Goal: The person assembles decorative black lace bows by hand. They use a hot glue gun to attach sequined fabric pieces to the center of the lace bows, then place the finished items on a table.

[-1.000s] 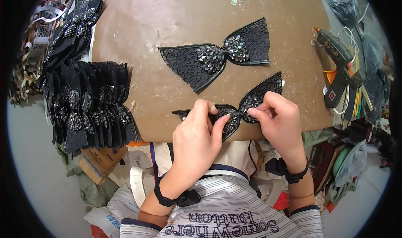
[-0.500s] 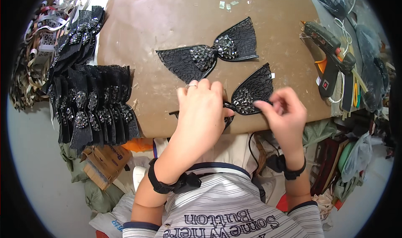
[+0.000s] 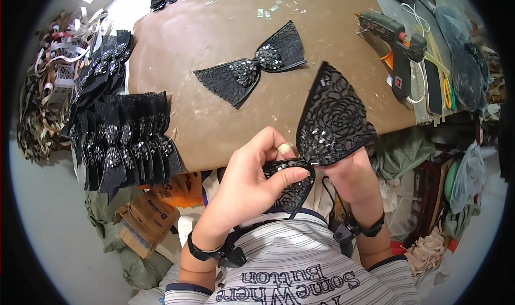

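A black lace bow (image 3: 338,114) with faceted beads near its knot is raised at the table's front edge, its right wing tilted up. My left hand (image 3: 249,179) pinches the bow's left wing close to the knot, with the thumb on top of the beads. Behind the lower part of the right wing, my right hand (image 3: 348,176) holds the bow; its fingers are hidden by the lace. A second beaded black bow (image 3: 255,64) lies flat on the brown table, beyond my hands. A light band wraps one finger of my left hand.
Stacked black bows (image 3: 123,144) line the table's left side. A glue gun (image 3: 394,47) rests at the right with a white cord (image 3: 421,21). Small clear pieces (image 3: 267,11) lie on the brown tabletop (image 3: 182,42). Below left is a cardboard box (image 3: 147,222).
The held bow has come up off the table toward me, its right wing now upright. My right hand has gone from above that wing to behind it; my left hand has moved nearer me.
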`<state>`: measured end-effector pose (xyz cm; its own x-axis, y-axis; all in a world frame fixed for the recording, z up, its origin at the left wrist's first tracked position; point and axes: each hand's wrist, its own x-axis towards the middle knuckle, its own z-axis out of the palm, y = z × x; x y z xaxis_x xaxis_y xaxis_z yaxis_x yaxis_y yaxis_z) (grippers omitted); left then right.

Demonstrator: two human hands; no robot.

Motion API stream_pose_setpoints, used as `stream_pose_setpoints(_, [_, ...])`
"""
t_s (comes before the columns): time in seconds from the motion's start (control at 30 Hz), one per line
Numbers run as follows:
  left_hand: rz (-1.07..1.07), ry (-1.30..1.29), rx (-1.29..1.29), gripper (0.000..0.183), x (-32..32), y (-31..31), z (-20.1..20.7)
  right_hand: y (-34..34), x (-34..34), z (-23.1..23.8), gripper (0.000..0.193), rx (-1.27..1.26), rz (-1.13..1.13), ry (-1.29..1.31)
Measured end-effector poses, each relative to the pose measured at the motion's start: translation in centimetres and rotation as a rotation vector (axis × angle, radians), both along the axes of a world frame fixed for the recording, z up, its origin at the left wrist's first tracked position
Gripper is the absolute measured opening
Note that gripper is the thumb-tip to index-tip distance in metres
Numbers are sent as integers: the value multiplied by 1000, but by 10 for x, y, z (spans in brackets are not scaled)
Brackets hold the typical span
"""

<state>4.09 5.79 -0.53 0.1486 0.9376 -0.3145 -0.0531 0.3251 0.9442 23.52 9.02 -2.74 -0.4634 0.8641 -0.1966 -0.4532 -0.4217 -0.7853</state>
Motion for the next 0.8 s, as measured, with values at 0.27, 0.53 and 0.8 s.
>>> stream_pose_setpoints(0.27, [7, 173, -52, 37, 0, -29, 12, -14, -17, 21, 26, 35, -43, -209])
stream_pose_setpoints(0.53, [-36, 276, 60, 22, -4, -42, 3, -26, -30, 18, 21, 35, -86, -176])
stream_pose_setpoints(0.8, [35, 120, -27, 19, -13, -52, 2, -21, -34, 7, 44, -23, -60, -146])
